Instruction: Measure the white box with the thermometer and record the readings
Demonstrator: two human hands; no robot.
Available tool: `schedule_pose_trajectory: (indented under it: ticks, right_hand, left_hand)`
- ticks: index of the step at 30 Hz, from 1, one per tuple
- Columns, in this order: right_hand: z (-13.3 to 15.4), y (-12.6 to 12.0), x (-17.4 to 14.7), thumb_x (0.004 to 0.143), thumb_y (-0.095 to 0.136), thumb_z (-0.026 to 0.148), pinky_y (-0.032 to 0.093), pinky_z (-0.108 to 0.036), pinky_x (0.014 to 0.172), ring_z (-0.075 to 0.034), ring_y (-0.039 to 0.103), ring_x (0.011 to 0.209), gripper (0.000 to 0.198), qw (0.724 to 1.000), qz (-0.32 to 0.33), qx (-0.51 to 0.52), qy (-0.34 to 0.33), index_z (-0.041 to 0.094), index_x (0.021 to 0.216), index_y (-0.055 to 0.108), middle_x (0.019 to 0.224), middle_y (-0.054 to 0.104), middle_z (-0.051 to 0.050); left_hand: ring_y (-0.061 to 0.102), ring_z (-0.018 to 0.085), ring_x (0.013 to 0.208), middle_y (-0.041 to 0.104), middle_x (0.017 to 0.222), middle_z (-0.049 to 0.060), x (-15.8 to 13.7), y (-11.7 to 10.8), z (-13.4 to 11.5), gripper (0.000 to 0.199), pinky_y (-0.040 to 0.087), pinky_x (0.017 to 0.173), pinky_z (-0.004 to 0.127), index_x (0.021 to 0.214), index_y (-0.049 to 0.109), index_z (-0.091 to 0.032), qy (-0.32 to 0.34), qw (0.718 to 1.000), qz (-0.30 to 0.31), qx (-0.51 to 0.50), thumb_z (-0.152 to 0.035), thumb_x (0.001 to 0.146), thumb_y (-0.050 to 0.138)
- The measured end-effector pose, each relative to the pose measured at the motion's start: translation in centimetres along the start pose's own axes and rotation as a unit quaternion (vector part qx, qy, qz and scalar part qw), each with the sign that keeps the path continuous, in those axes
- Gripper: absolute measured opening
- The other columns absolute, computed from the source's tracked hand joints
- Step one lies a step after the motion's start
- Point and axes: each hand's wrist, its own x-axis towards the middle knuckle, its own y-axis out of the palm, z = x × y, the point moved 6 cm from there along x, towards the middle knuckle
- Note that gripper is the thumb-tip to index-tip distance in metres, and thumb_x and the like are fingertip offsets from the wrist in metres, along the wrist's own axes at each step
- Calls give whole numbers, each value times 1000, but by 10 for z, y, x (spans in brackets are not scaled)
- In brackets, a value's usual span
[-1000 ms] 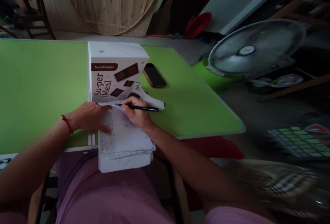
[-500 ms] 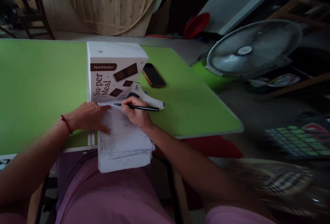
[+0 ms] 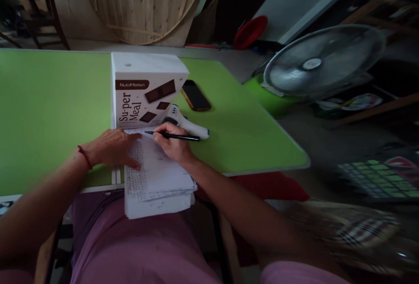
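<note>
A stack of paper sheets [image 3: 166,175] lies at the table's near edge and overhangs it; dense handwriting fills the left side of the top sheet. My left hand [image 3: 118,148] rests on the upper left of the stack, fingers spread and thumb apart. Pinched in my right hand [image 3: 173,144] is a black pen [image 3: 181,136], its tip at the paper near the left fingertips. Just beyond the sheets stands a white Su-per Meal box [image 3: 131,100]. A white and blue infrared thermometer [image 3: 193,128] lies behind my right hand, partly hidden by it.
A dark smartphone [image 3: 196,95] lies on the green table [image 3: 242,131], right of the box. A fan [image 3: 310,63] stands beyond the table's right end. Further back are a red basin [image 3: 250,32] and a wooden chair [image 3: 41,18].
The rear end of the pen has shifted slightly left as my right hand makes a small movement. My left hand stays in place on the paper.
</note>
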Motion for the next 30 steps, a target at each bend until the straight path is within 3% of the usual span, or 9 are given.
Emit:
schedule_pose_trajectory:
  ticks: [24, 28, 30]
  right_hand:
    - [1, -3, 0, 83, 63, 33, 49, -28, 58, -15, 56, 57, 12, 1000, -21, -4, 5, 23, 76, 62, 62, 63, 2]
    - [13, -15, -3, 87, 60, 33, 51, -29, 59, -16, 61, 60, 11, 999, -41, -21, -26, 23, 84, 65, 68, 67, 1]
    - [23, -21, -7, 90, 59, 30, 55, -30, 66, -18, 67, 69, 12, 996, -15, -56, -71, 23, 91, 69, 79, 72, -2]
  left_hand:
    - [75, 39, 101, 79, 110, 17, 0, 2, 2, 85, 54, 83, 42, 148, 60, -18, -17, 999, 36, 3, -61, 78, 82]
    - [74, 35, 91, 78, 99, 14, 0, 1, 2, 73, 53, 79, 40, 136, 69, -18, 1, 1000, 4, -13, -59, 77, 82]
    - [70, 28, 76, 74, 81, 9, -3, -6, 1, 56, 51, 72, 38, 119, 75, -18, 27, 996, -65, -50, -58, 81, 78]
